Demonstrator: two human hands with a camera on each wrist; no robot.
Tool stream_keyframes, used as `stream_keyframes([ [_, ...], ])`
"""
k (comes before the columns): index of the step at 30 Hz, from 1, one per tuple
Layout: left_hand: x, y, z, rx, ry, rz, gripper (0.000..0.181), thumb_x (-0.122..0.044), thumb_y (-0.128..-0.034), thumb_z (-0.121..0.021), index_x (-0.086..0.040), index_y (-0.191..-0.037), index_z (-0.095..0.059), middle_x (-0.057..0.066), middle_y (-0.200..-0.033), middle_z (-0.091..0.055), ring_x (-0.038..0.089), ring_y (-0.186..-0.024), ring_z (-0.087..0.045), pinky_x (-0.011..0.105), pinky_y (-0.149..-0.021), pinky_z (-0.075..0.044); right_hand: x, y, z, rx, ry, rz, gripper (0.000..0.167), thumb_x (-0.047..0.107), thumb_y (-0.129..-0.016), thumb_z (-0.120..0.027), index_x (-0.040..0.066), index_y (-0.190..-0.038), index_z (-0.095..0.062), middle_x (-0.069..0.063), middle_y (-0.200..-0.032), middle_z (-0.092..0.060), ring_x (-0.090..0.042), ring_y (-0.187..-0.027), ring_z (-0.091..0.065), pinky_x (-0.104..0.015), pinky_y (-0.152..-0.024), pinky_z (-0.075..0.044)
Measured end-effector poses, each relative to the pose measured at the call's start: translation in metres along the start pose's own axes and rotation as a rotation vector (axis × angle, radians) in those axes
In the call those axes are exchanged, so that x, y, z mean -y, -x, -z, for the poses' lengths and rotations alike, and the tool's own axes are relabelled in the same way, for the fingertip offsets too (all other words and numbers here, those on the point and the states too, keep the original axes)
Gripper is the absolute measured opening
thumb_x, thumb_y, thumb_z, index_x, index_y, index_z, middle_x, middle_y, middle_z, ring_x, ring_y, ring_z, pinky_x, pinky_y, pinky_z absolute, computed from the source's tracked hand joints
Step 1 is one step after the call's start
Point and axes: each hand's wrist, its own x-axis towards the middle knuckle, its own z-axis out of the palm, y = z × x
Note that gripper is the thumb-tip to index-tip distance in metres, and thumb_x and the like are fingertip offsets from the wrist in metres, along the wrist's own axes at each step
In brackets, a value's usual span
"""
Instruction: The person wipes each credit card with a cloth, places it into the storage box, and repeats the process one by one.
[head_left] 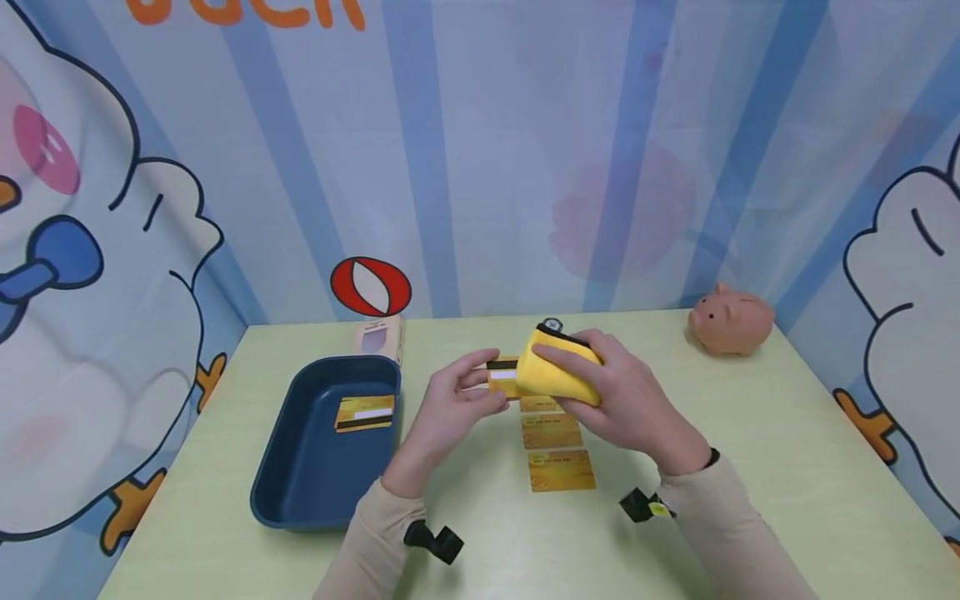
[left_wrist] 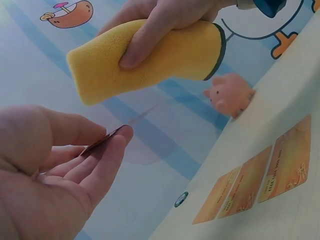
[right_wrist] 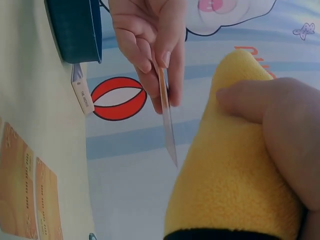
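Person at a pale green table, both hands raised over it and occupied. The left hand (head_left: 452,407) pinches a thin rectangular gold card (head_left: 502,385), black-striped, with a white panel, by its near end between thumb and fingers; the grasp is light. The card projects from the left fingertips toward the right, its long axis running roughly across the gap from one hand to the other, striped face toward the wearer. The right hand (head_left: 628,398) is closed round a folded, plush yellow cloth with black edging (head_left: 551,385), fingers bent over it in a firm-looking hold. Key relation, in my judgement: the card's free end against the cloth. The cloth lies immediately right of the left hand; it overlaps the card as seen from the head, but both wrist views show a narrow space between, so I read near, not touching. The left hand is the nearer one to the card. Below the space between the hands, three flat gold cards (head_left: 562,472) lie in a column on the table. Left of the left hand: a dark blue rectangular tray (head_left: 272,492) with one striped gold card (head_left: 364,413) inside. Beyond the right hand, farther right: a pink pig figure (head_left: 731,321).
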Motion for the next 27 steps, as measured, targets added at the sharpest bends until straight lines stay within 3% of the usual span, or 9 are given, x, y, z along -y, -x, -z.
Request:
stream_keyframes([
  [4, 0.001, 0.0, -0.006, 0.052, -0.023, -0.006, 0.063, 0.003, -0.0973, -0.069, -0.006, -0.156, -0.048, 0.023, -0.134, -0.066, 0.037, -0.11, -0.074, 0.039, -0.093, -0.062, 0.005, 0.0, -0.005, 0.048, -0.037, 0.062, 0.068, 0.021, -0.089, -0.083, 0.03, -0.151, -0.057, -0.018, -0.13, -0.059, -0.026, -0.102, -0.06, -0.043, -0.075, -0.058],
  [11, 0.002, 0.0, -0.016, 0.108, -0.044, -0.039, 0.067, 0.013, -0.0941, -0.067, -0.005, -0.156, -0.048, 0.023, -0.137, -0.065, 0.035, -0.115, -0.072, 0.04, -0.09, -0.063, 0.012, -0.001, -0.014, 0.032, -0.034, 0.149, 0.068, 0.022, -0.087, -0.085, 0.03, -0.149, -0.058, -0.018, -0.127, -0.061, -0.03, -0.109, -0.062, -0.046, -0.078, -0.059],
  [27, -0.001, 0.004, -0.012, 0.144, -0.028, -0.053, 0.061, 0.014, -0.0913, -0.071, -0.001, -0.147, -0.051, 0.023, -0.132, -0.065, 0.032, -0.111, -0.073, 0.041, -0.092, -0.063, 0.023, -0.003, -0.023, 0.054, -0.037, 0.12, 0.074, 0.037, -0.084, -0.09, 0.033, -0.151, -0.057, -0.014, -0.127, -0.061, -0.028, -0.11, -0.061, -0.044, -0.081, -0.058],
])
